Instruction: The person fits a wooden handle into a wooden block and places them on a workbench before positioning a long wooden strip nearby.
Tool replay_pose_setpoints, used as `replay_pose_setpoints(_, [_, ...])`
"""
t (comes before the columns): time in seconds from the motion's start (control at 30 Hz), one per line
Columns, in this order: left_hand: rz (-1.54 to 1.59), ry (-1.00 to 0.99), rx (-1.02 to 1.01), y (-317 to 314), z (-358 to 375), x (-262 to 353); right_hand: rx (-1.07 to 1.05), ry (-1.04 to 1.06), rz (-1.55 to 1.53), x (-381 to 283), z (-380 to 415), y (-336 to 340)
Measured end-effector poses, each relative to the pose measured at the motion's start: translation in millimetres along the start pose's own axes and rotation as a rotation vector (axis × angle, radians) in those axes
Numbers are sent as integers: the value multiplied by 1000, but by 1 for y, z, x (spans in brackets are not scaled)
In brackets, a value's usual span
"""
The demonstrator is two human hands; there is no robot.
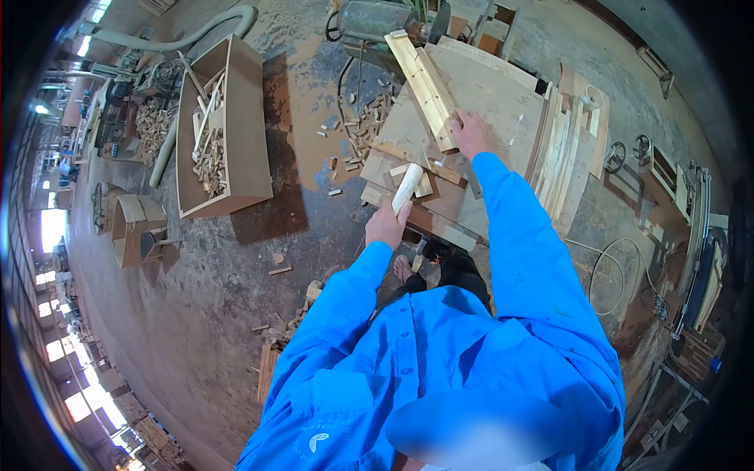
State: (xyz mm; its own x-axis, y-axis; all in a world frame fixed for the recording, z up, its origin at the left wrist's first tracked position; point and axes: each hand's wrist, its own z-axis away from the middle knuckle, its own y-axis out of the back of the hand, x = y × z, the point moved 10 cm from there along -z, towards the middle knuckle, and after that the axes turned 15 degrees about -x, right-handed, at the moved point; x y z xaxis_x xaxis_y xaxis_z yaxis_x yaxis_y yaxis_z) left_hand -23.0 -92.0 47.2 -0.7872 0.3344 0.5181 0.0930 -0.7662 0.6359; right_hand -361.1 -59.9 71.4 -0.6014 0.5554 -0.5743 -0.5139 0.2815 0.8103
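My left hand (386, 225) is closed around a short pale wooden stick (407, 187), which points up and away over the near left edge of the workbench (495, 90). At the near end of a long wooden board (424, 90) with a row of dark spots or holes, my right hand (471, 135) grips its right side. That board lies slantwise on the bench, its far end reaching toward a machine. Small wood blocks (446, 173) lie between the stick and the board. What my palms cover is hidden.
Long wood strips (554, 157) lie along the bench's right side. A green machine (377, 22) stands behind it. Offcuts (369, 125) litter the floor at left, near a large wooden bin (247, 125) of scraps. A hose (609, 271) loops on the floor at right.
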Motion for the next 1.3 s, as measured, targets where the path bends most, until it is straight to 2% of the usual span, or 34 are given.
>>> replay_pose_setpoints(0.37, [-29,2,3,3,-19,15,-42,-70,9,16,-24,1])
replay_pose_setpoints(0.43, [-31,-7,15,3,-25,18,11,-48,31,17,-26,6])
replay_pose_setpoints(0.73, [-33,-11,41,13,-54,52,-25,-20,7,37,-67,25])
replay_pose_setpoints(0.97, [-12,-29,42,13,-52,53,-25,-24,-38,61,-77,26])
replay_pose_setpoints(1.03, [0,-31,44,12,-47,50,15,-91,-193,71,-64,37])
replay_pose_setpoints(1.17, [-15,-16,31,7,-39,35,50,-114,-172,63,-39,42])
replay_pose_setpoints(1.23, [-9,-17,32,6,-31,26,171,16,-4,41,-24,42])
replay_pose_setpoints(1.3, [-5,-10,10,3,-23,18,148,15,-44,38,-17,34])
